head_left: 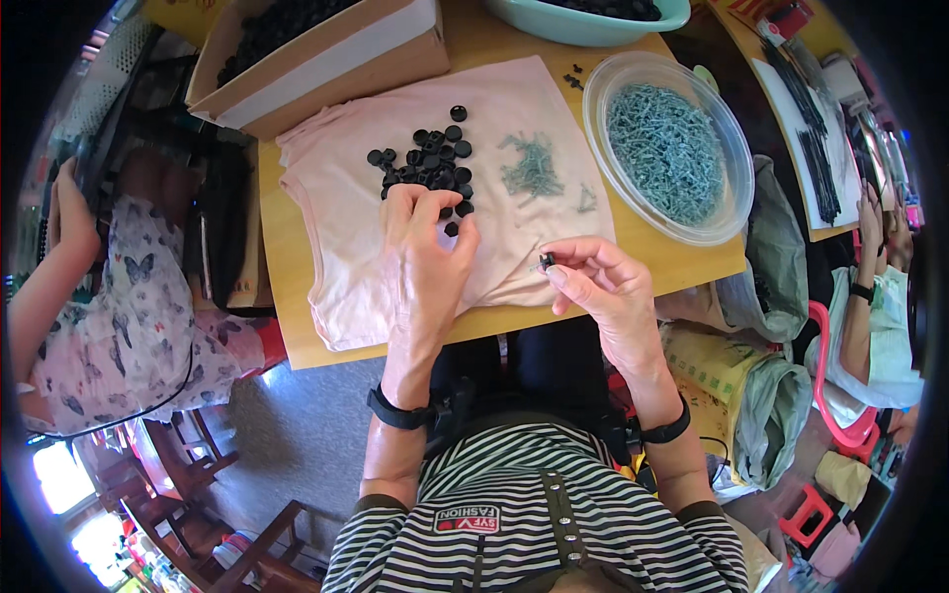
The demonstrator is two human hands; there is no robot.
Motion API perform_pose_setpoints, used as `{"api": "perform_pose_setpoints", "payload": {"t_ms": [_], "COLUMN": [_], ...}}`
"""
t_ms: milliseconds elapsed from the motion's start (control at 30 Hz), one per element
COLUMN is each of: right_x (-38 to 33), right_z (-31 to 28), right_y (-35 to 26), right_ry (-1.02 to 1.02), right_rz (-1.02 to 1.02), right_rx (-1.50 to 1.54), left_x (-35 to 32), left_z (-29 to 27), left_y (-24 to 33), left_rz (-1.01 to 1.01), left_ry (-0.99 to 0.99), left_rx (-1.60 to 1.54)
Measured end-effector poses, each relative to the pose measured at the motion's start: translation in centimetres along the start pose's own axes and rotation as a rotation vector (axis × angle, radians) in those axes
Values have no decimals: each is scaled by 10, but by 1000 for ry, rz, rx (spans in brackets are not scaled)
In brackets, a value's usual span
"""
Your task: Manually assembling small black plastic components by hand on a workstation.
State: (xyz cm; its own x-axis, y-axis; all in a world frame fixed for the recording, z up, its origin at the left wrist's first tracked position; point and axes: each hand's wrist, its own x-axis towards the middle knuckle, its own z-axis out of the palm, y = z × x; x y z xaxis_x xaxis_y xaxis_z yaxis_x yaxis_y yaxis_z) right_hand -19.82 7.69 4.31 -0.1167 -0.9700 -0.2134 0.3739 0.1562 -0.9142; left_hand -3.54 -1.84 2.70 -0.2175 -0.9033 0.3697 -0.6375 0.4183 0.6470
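Observation:
A pile of small round black plastic caps (pixel 432 150) lies on a pale pink cloth (pixel 341 217). At the pile's near edge, my left hand (pixel 420 242) curves with thumb and fingers apart, its fingertips beside the closest caps. Nothing shows between them. Over the cloth's near right part, my right hand (pixel 608 292) pinches a small black piece (pixel 547 260) between thumb and forefinger. A thin metal screw seems to stick out of that piece. Between the pile and a clear tub, a small heap of silvery screws (pixel 532 166) rests on the cloth, with a few strays to its right.
The round clear plastic tub (pixel 732 188) full of screws stands at the table's right. Behind the cloth are a cardboard box (pixel 341 74) and a light green basin (pixel 593 30), both holding black parts. Other people sit left and right. Sacks (pixel 761 395) stand right of the table.

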Motion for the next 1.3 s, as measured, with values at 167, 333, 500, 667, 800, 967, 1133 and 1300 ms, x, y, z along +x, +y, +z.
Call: {"api": "perform_pose_setpoints", "payload": {"t_ms": [167, 333, 500, 667, 800, 967, 1133, 1300], "right_x": [-1, -9, -19, -26, -28, -27, -28, -27], "right_z": [8, 24, 27, 29, 27, 25, 26, 28], "right_y": [-8, -26, -23, -26, -25, -24, -25, -27], "right_ry": [1, -107, -83, -101, -107, -130, -139, -144], "right_rz": [-179, -584, -466, -293, -228, -173, -152, -122], "right_rx": [-112, -580, -428, -104, -14, 85, 121, 153], "left_x": [-5, -20, -31, -42, -45, -48, -49, -49], "left_z": [-13, -21, -30, -35, -35, -40, -42, -37], "left_y": [16, 27, 31, 42, 39, 42, 41, 37], "left_rz": [-7, -146, -78, -227, -88, -144, -159, -71], "left_ry": [-70, -238, -219, -184, -148, -168, -190, -117], "left_rx": [-415, -966, -960, -1153, -1122, -1164, -1123, -1146]}}
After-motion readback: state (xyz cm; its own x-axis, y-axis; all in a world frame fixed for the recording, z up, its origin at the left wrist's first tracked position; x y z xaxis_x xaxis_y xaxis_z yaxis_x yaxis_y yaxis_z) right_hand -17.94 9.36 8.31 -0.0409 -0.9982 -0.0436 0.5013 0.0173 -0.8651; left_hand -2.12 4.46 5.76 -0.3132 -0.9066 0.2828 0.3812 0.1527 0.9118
